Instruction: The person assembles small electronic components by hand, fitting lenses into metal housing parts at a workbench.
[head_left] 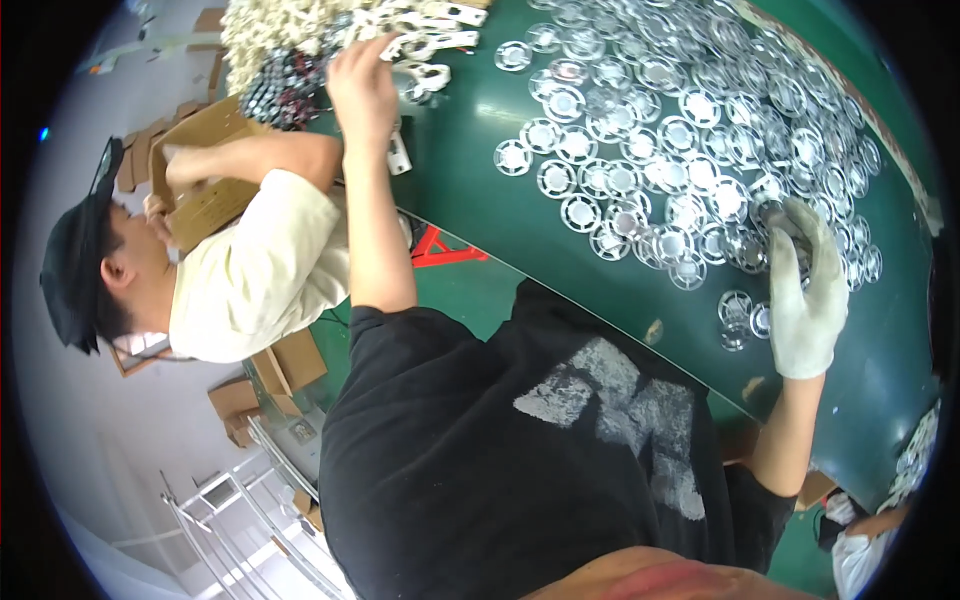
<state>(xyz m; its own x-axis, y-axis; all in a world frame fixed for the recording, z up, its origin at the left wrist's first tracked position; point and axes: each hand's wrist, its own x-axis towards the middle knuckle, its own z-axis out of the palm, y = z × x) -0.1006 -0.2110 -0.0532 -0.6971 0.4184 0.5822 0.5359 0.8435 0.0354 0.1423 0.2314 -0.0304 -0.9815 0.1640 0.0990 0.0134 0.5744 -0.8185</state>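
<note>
Black shirt (610,440) nearest | gloved right hand (808,295) at near edge of disc heap (676,134) on green table (450,170), I can't tell its grip | left hand (362,95) beside cream parts (270,35), grip unclear too | I'd expect a rough drag to scatter overlapping discs

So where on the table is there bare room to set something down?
The green table is bare between the white parts and clear discs, and from the discs to the near edge, left of the gloved right hand. Discs crowd the upper right; white parts and dark pieces, the upper left.
</note>
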